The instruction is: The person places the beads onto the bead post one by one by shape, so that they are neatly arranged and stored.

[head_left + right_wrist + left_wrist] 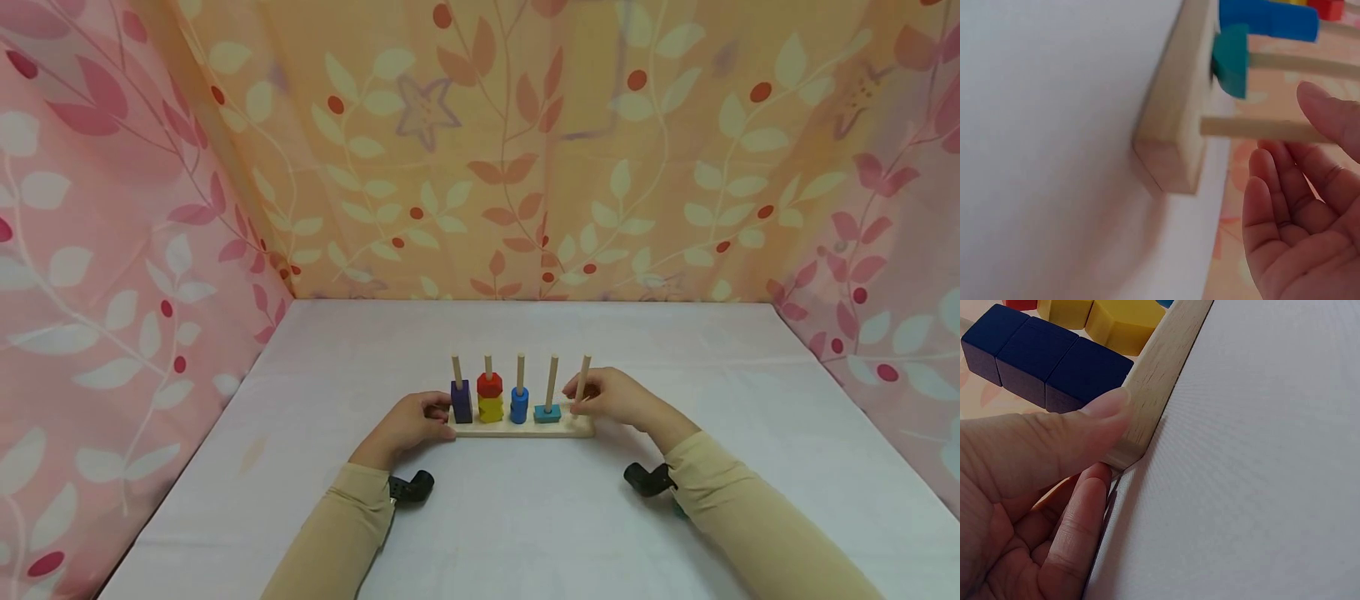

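A wooden peg stacker stands on the table, its light base [517,430] carrying a row of upright pegs. Purple-blue square blocks [1044,353] fill the leftmost peg. Beside them, a red block [490,384] sits over yellow ones [491,407]. Blue round blocks [519,405] and one teal half-round block [1232,61] are on the following pegs. My left hand [413,423] grips the base's left end, thumb along its front face. Around the bare rightmost peg [1260,128], my right hand [617,398] has its thumb and loosely bent fingers apart, on either side.
A white cloth [525,525] covers the table. Patterned fabric hangs behind it as an orange back wall [517,150], with pink side walls [90,275] at left and right. Black wrist cameras [411,487] stick out from both sleeves.
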The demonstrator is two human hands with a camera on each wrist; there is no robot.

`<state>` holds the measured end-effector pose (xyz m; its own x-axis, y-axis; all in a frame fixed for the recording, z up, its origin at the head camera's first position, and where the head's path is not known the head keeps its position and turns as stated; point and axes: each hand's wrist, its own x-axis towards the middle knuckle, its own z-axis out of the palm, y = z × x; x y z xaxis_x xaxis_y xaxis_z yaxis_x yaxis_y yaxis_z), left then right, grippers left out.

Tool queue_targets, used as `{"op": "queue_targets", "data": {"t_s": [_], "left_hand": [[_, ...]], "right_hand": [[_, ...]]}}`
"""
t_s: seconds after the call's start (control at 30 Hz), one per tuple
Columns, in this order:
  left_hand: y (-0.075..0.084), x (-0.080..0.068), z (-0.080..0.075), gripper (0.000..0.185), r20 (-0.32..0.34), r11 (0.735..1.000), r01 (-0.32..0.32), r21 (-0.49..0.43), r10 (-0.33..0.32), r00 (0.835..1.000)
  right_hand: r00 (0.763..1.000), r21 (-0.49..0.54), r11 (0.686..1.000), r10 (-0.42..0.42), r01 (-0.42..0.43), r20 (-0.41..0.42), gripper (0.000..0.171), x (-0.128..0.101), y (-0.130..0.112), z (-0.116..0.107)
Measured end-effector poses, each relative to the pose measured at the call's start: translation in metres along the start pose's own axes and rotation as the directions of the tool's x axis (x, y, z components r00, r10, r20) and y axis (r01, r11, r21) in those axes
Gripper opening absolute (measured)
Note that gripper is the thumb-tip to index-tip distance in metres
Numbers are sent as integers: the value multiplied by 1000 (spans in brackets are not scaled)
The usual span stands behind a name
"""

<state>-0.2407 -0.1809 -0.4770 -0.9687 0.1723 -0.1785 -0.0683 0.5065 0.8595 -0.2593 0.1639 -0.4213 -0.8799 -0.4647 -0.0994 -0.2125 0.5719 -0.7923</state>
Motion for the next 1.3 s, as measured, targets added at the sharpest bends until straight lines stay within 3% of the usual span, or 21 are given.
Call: {"op": "queue_targets", "data": {"t_s": [0.5,0.63,1.3], "left_hand": [[2,-2,0,52,-7,1000,0,9,0,1000],[3,-2,0,51,-4,1000,-8,6,8,1000],[2,-2,0,51,18,1000,9,21,-9,1000]], "right_hand": [[1000,-87,996,3,-2,6,37,-51,10,-57],[999,-65,998,18,-16,28,37,-66,20,-65],[977,-25,997,81,-77,200,31,-117,85,-70]]}}
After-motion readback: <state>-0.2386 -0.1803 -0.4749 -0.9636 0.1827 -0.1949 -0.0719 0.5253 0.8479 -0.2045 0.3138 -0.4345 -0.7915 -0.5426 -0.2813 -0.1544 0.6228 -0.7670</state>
